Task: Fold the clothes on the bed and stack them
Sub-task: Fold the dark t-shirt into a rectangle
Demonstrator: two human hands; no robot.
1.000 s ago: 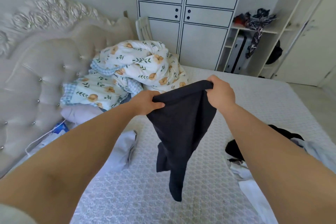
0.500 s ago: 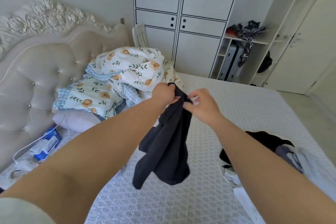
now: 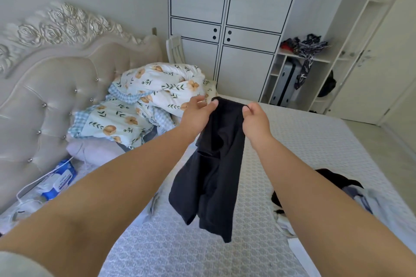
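Head view. The dark garment point(image 3: 213, 164) hangs in the air above the bed point(image 3: 315, 141), suspended from its top edge between the two hands. The left hand point(image 3: 195, 112) pinches the edge with the thumb, its other fingers only loosely extended. The right hand point(image 3: 254, 117) has its fingers curled round the edge just beside the left.

Handling, as judged from the drape: the cloth is soft, limp and light. It collapses into loose vertical folds and holds no shape of its own, so it will sag wherever it is not supported. It is not fragile, and a plain pinch should hold it without slipping. Recommended hold: take two corners of one hem or seam, hands well apart, to draw the piece flat before lowering it onto the bed.

Further unfolded clothes point(image 3: 337, 189), dark and pale, lie on the bed below the right forearm. A flowered quilt point(image 3: 157, 90) is heaped beyond the left hand.

Writing: a blue and white packet point(image 3: 59, 179) lies below the left forearm, near the headboard. Its print is too small to read. No other label is legible.
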